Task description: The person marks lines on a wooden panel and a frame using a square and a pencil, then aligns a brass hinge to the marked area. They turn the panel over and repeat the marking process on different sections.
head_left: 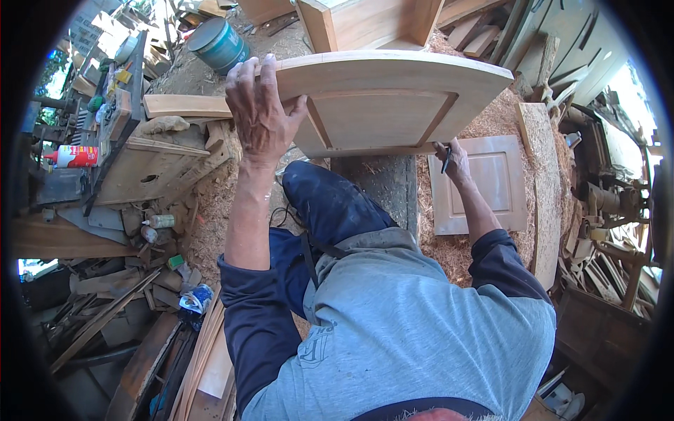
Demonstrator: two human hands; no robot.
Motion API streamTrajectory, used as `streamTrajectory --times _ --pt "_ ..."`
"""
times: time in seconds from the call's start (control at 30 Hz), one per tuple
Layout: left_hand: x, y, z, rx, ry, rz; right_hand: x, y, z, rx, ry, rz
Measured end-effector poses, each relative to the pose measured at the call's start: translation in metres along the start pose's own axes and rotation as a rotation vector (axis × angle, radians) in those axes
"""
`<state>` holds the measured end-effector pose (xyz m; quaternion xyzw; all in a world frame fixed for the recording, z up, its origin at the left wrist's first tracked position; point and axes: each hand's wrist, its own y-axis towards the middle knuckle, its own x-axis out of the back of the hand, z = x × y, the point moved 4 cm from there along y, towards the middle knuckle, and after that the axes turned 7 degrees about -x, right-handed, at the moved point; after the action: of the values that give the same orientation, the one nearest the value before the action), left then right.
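The left hand [258,112] clamps the upper-left corner of a raised-panel cabinet door [382,102], fingers curled over the top edge and palm flat on the face. This door stands on edge at twelve o'clock, tilted toward the person, its lower rail resting on a dark worn block [379,186]. The right hand [455,160] sits at the door's lower right corner, at about one o'clock, its grip closed narrowly on a thin dark tool [446,160] — a pencil or small blade, too small to tell which.

By the look of it, the step in hand is marking or trimming the lower edge while the other hand steadies the panel. The next move would call for a firm hold at the top corner so the door does not rock, and for the tool tip to follow the edge line closely.

The door is pale, smooth-sanded wood with a curved top rail and a recessed rectangular centre. A second, smaller panel door [484,182] of the same pale wood lies flat at two o'clock on a bed of coarse sawdust [484,126]. A teal paint can [219,43] stands at eleven o'clock — round, with a dull metal lid. Rough offcuts and slats [112,309] clutter the floor at eight o'clock.
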<state>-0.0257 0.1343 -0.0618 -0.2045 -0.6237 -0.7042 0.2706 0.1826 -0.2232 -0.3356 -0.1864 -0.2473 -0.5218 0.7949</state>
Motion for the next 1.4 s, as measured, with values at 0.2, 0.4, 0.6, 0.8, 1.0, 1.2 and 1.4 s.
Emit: streamTrajectory --times 0.2,0.4,0.6,0.8,1.0,1.2,1.4 --pt "-0.001 -0.001 -0.004 0.071 0.019 0.003 -0.002 -0.001 -0.003 -0.06 0.044 0.024" --pt "0.003 -0.003 -0.003 0.117 0.042 0.02 -0.008 -0.003 0.006 -0.091 0.024 0.02" --pt "-0.001 0.002 -0.001 0.064 -0.052 -0.01 -0.02 -0.007 -0.029 -0.027 0.014 -0.035" --pt "0.011 0.001 -0.008 0.121 0.055 -0.009 -0.017 -0.04 -0.049 -0.109 -0.423 0.181" --pt "0.008 -0.003 -0.008 0.159 0.084 0.102 0.057 -0.077 0.014 -0.187 -0.457 0.129" --pt "0.008 -0.008 -0.014 0.148 0.049 0.07 0.153 -0.079 0.108 0.049 -0.474 -0.376" --pt "0.01 -0.012 -0.009 0.158 0.062 0.055 0.195 -0.09 0.229 0.518 0.265 -0.567"
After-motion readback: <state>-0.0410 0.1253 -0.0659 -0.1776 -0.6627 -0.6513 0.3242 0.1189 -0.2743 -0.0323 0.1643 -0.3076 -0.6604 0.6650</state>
